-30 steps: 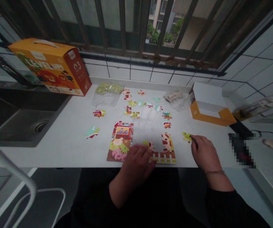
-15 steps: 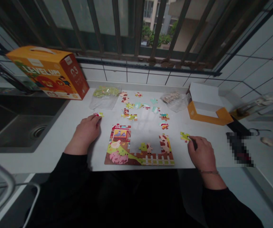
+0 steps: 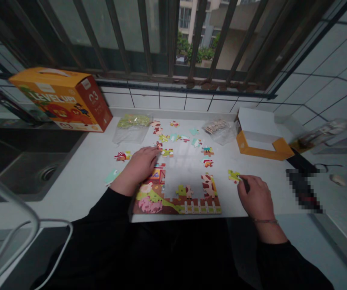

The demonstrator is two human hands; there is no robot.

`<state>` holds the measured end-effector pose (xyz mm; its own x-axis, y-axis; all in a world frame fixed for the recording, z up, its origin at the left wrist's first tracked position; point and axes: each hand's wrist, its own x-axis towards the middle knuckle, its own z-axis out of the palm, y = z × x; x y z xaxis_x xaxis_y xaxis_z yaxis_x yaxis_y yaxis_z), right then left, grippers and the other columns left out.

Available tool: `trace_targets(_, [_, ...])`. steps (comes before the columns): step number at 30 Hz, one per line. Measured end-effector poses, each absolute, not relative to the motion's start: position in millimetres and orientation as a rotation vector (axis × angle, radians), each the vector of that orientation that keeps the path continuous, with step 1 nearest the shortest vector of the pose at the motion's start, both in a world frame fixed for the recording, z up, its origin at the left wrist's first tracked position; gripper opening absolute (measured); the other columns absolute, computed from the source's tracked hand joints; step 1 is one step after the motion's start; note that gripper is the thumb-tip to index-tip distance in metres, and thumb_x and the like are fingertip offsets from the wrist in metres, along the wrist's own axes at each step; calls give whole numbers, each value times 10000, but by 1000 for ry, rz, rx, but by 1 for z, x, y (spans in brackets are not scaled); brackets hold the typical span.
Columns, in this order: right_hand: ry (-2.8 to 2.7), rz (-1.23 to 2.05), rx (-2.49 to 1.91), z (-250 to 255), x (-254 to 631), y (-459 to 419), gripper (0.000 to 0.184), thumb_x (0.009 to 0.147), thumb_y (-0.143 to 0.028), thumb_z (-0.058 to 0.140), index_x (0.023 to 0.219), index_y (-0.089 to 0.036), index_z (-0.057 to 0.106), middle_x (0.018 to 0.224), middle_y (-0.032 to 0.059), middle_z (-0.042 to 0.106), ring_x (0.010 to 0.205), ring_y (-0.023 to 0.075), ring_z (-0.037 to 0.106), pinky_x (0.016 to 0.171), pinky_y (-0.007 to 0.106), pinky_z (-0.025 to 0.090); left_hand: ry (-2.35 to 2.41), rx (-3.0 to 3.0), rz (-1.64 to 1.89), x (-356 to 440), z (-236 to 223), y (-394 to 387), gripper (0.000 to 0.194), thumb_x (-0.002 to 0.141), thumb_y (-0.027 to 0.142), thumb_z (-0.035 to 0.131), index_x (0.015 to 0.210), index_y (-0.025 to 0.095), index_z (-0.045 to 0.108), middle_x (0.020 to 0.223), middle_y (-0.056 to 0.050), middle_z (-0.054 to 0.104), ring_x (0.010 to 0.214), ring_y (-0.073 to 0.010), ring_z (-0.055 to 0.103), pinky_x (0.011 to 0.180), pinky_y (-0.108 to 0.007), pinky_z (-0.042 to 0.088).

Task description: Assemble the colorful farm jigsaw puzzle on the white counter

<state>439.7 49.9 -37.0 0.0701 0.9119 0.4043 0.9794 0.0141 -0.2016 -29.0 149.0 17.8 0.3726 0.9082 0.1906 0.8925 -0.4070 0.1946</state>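
Puzzle [image 3: 173, 206] on ctr [image 3: 85, 197] nr front edge; loose pcs [image 3: 167, 152] behind; carton [image 3: 67, 102] back L, box [image 3: 253, 147] back R.

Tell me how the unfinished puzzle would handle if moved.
The puzzle would probably slide, since it lies flat on the smooth-looking counter. Lifted, it may come apart, since its knobbed edges suggest an interlocking build. Its side columns could twist, with a gap between.
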Motion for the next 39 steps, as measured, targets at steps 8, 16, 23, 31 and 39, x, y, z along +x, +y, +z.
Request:
trace_targets(8, [-1878, -207, -1898, -38, 440, 50, 285, 1023, -316, 563, 1193, -182, 749, 1186, 150, 761, 1100, 326, 681, 1004, 488, 529, 1892, 2502, 302, -28, 4, 158, 442, 1073, 191, 420, 1391, 155, 725, 1460, -161, 697, 1304, -328, 633, 1159, -479, 497])
trace_targets(16, [-1877, -183, -1914, -39, 441, 50, 285, 1016, -320, 556, 1195, -195, 739, 1185, 148, 757, 1109, 335, 682, 997, 498, 528, 2111, 2346, 291, -41, 7, 159, 435, 1059, 243, 443, 1347, 196, 765, 1360, -164, 699, 1248, -350, 625, 1109, -503, 504])
trace_targets(23, [-1879, -175, -1915, -37, 439, 51, 285, 1024, -330, 549, 1201, -197, 729, 1190, 143, 755, 1095, 327, 680, 993, 487, 525, 2145, 2337, 235, -40, 5, 157, 458, 1047, 235, 440, 1376, 246, 760, 1367, -160, 700, 1174, -356, 637, 1020, -511, 526])
trace_targets(31, [-1869, -187, -1841, -20, 425, 57, 279, 1019, -334, 573, 1174, -191, 756, 1179, 158, 730, 1133, 342, 662, 1031, 517, 513, 2098, 2283, 394, -37, 10, 154, 424, 1039, 260, 474, 1350, 180, 750, 1328, -146, 730, 1187, -329, 646, 1076, -474, 519])
trace_targets(39, [-2380, 171, -1459, 63, 292, 168, 345, 1021, -318, 635, 1314, -164, 732, 1354, 152, 731, 1268, 310, 657, 1152, 426, 484, 2104, 2222, 433, -34, 16, 151, 357, 1025, 266, 523, 1275, 211, 771, 1316, -132, 724, 1206, -336, 637, 1051, -485, 519])
